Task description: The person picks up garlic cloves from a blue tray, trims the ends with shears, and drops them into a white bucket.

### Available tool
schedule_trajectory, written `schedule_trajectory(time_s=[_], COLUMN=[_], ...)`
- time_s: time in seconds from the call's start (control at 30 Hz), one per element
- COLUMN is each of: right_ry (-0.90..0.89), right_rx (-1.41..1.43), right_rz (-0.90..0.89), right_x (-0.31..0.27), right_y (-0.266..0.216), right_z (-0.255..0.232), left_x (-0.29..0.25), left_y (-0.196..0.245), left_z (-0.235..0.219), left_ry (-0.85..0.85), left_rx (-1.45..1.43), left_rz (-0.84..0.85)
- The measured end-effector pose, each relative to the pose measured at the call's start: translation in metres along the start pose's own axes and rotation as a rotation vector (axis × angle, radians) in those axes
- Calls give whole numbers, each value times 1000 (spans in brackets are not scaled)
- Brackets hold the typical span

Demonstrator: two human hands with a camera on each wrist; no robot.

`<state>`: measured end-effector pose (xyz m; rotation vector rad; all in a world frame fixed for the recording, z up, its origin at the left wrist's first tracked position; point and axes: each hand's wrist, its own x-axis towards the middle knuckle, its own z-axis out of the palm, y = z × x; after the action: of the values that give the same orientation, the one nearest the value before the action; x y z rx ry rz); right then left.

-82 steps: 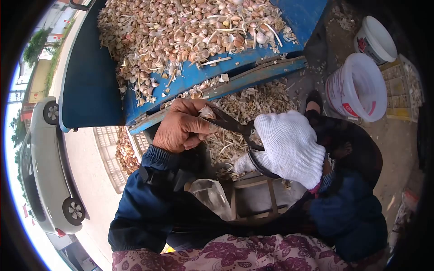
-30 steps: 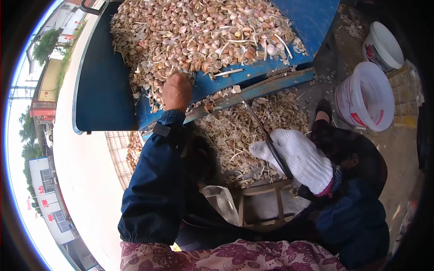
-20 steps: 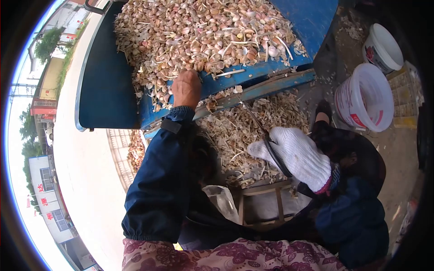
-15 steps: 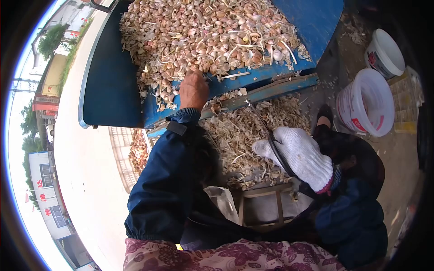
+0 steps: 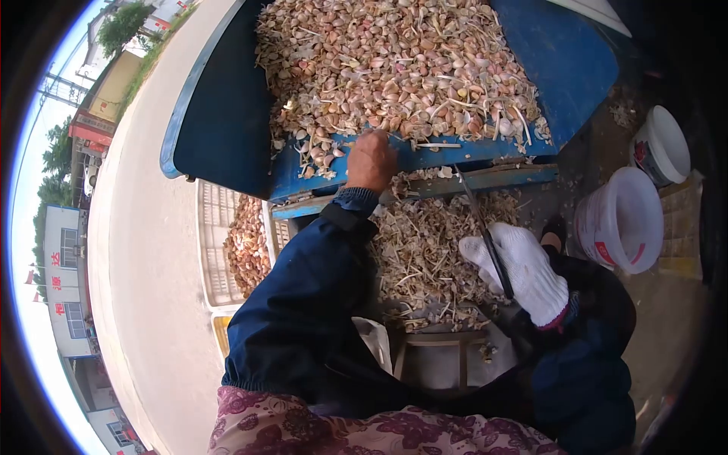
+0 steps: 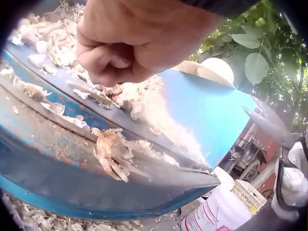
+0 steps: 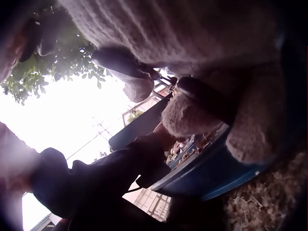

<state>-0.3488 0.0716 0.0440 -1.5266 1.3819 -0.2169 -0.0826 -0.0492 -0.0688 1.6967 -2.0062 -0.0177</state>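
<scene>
Left hand (image 5: 371,161) curls its fingers at the cloves' (image 5: 402,83) near edge, pinch hidden; right hand (image 5: 532,277) grips shears (image 5: 484,230). Cloves look light, slick: grasp sides.

Garlic cloves (image 5: 402,80): pale, pinkish, heaped loose in the blue tray (image 5: 565,72).
Shears (image 5: 478,217): dark, gripped in the gloved right hand (image 5: 528,274), tip toward the tray's edge.

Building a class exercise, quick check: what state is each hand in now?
Left hand: closed and curled; whether anything is inside is hidden.
Right hand: gloved, closed around dark-handled scissors.
</scene>
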Motion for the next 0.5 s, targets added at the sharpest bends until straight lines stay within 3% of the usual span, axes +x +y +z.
schedule_trajectory(time_s=[0.03, 0.07, 0.13, 0.17, 0.2, 0.23, 0.27, 0.33, 0.37, 0.4, 0.5], right_ry=[5, 13, -8, -34, -58, -105, -96, 78, 54, 116, 215], right_rx=[1, 30, 114, 296, 477, 500, 503, 181, -45, -135, -297], right_rz=[5, -6, -50, -19, 9, -63, -58, -294, -199, -284, -311], right_x=[1, 3, 11, 11, 9, 13, 17, 20, 18, 19, 21], right_y=[-1, 0, 8, 11, 4, 8, 12, 3, 0, 1, 9], right_z=[1, 4, 11, 15, 18, 20, 24, 28, 22, 24, 32], left_x=[2, 6, 4, -2, -9, -14, -19, -28, -32, -33, -39], left_y=[4, 7, 10, 6, 2, 5, 9, 23, 22, 30, 46], left_z=[-11, -24, -53, -56, -57, -58, -58, -63, -62, -64, -69], left_ry=[22, -133, -333, -345, -380, -411, -423, -362, -437, -451, -405], left_rx=[-106, -301, -1007, -1009, -1346, -1686, -1687, -1746, -1786, -1791, -1835], left_rz=[-90, -339, -753, -746, -803, -854, -852, -840, -765, -764, -764])
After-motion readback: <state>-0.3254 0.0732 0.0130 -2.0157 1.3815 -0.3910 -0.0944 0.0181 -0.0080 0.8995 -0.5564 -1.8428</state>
